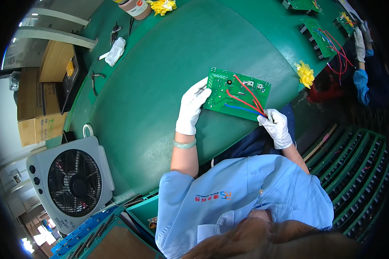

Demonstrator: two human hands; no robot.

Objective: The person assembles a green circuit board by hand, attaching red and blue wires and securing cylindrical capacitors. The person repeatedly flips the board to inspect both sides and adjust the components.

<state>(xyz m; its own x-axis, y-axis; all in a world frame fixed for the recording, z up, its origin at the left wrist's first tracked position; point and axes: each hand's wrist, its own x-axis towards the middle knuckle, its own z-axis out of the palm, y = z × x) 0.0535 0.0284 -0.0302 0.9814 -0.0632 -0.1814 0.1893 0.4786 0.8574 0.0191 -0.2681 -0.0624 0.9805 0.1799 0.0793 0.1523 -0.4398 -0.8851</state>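
A green circuit board is held tilted over the near edge of the green work mat. My left hand, in a white glove, grips its left edge between thumb and fingers. Red wires and a blue wire run across the board's face toward its lower right corner. There my right hand, also gloved in white, is closed on the bundled wires beside the board's edge. The far ends of the wires are hidden by the right hand.
A box fan stands left, near cardboard boxes. Pliers and a white cloth lie far left. Yellow ribbon bundles sit along the mat's edge. Another wired board and a co-worker's gloved hands are far right; racked boards stand lower right.
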